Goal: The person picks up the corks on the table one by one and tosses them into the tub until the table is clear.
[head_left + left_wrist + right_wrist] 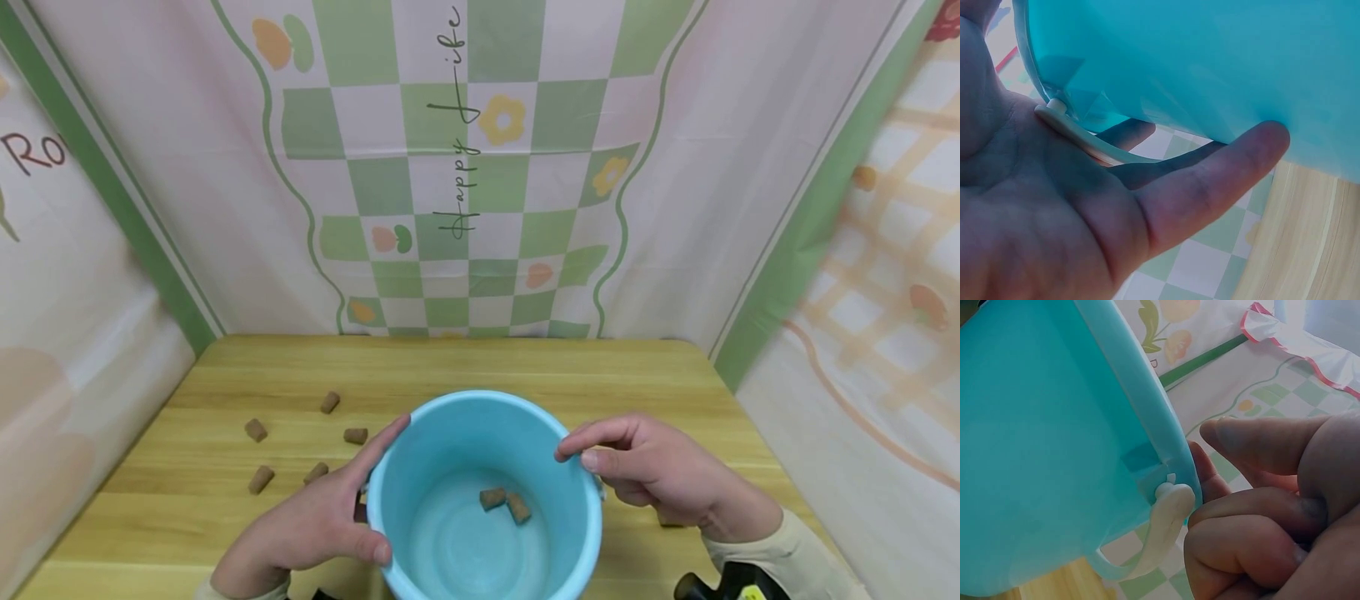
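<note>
A light-blue bucket [427, 433] stands on the table in front of me, with two short brown corks [517, 507] on its bottom. Against its left side rests my left hand [315, 517], thumb at the rim and fingers spread along the outside. Nearly straight fingers touch the outer wall in the left wrist view, close to the pale handle [1091, 145]. My right hand [660, 467] is at the right rim, index finger reaching over the inside, thumb above the edge, other fingers curled outside. Between thumb and index I see nothing. The right wrist view shows a handle joint [1172, 500] beside those fingers.
Several more corks lie on the wooden table [480, 358] left of the bucket, among them one cork [256, 430] farthest left. A brown piece [670, 521] is partly hidden under my right wrist. Patterned cloth [495, 183] hangs behind and on both sides.
</note>
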The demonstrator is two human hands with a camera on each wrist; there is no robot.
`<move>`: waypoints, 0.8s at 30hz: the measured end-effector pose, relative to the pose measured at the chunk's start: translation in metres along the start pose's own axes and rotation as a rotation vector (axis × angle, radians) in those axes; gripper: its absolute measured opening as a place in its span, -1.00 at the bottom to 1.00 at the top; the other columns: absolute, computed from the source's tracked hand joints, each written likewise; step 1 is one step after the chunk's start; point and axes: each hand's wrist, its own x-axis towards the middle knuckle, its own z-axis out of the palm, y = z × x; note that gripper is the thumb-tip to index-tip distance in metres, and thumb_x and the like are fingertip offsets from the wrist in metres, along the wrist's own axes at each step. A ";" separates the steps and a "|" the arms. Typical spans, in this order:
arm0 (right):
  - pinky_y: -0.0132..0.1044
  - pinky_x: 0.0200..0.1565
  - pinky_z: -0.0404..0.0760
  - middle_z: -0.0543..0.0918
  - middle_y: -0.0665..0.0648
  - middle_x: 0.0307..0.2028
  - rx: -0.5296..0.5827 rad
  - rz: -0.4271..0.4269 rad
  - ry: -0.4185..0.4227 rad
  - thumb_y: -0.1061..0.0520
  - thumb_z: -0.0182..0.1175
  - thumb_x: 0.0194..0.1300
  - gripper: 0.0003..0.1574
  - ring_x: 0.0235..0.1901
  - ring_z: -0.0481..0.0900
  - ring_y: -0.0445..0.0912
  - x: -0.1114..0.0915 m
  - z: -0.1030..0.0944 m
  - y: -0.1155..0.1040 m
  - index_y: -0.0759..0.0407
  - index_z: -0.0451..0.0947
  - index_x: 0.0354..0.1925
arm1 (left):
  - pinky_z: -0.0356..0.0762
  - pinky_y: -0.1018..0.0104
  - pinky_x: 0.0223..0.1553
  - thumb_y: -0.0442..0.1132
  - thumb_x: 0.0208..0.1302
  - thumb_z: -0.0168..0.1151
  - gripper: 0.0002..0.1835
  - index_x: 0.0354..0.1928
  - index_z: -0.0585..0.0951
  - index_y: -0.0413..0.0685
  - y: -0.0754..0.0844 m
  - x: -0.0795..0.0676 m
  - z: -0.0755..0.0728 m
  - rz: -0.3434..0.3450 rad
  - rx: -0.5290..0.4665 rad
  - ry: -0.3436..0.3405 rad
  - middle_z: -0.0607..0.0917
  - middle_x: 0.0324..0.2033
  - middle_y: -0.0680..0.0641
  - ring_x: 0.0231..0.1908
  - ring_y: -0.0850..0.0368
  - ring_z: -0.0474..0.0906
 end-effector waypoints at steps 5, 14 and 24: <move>-0.25 -0.83 0.04 0.51 0.47 -0.05 0.000 0.002 0.003 0.38 -0.17 0.43 -0.64 -0.85 0.01 -0.09 0.000 0.000 0.000 0.48 0.44 0.08 | 0.43 0.05 0.01 -0.18 0.16 0.34 0.09 0.46 -0.29 0.26 0.001 0.000 0.000 -0.002 -0.003 -0.001 0.04 0.37 -0.18 0.21 -0.21 0.21; -0.25 -0.83 0.03 0.55 0.43 -0.09 0.013 0.006 0.001 0.38 -0.17 0.43 -0.64 -0.85 0.00 -0.07 0.000 0.000 0.000 0.49 0.44 0.08 | 0.43 0.06 0.01 -0.19 0.15 0.35 0.10 0.46 -0.28 0.27 0.001 0.000 0.000 -0.008 -0.009 0.010 0.02 0.37 -0.18 0.20 -0.31 0.18; -0.30 -0.83 -0.03 0.32 0.07 -0.68 0.087 -0.024 -0.010 0.40 -0.23 0.44 -0.61 -0.83 -0.06 -0.09 -0.005 -0.006 0.003 0.49 0.38 0.12 | 0.43 0.06 0.01 -0.22 0.16 0.34 0.10 0.46 -0.28 0.26 0.001 0.000 0.000 -0.004 -0.021 -0.002 0.04 0.37 -0.18 0.21 -0.29 0.18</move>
